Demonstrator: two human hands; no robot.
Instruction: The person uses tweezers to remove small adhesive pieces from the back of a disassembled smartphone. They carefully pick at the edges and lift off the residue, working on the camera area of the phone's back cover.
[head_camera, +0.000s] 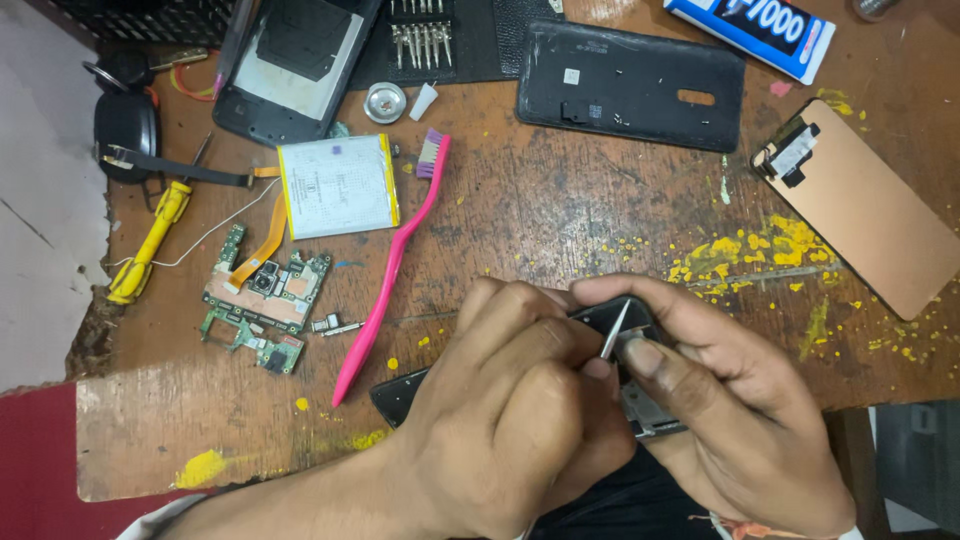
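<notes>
My left hand (510, 410) and my right hand (740, 410) are together at the near edge of the wooden table (560, 220). Between them lies a black phone frame (405, 392), mostly hidden by the fingers. My right hand grips its upper end. My left hand pinches thin metal tweezers (615, 330) whose tip points down into the frame.
A pink toothbrush (395, 260) lies left of my hands. Farther left are green circuit boards (265, 295), a white battery (338, 186) and a yellow tool (150, 245). A black back cover (630, 85), a copper-backed screen (865, 215), a glue box (755, 30) and a screwdriver bit set (422, 40) lie beyond.
</notes>
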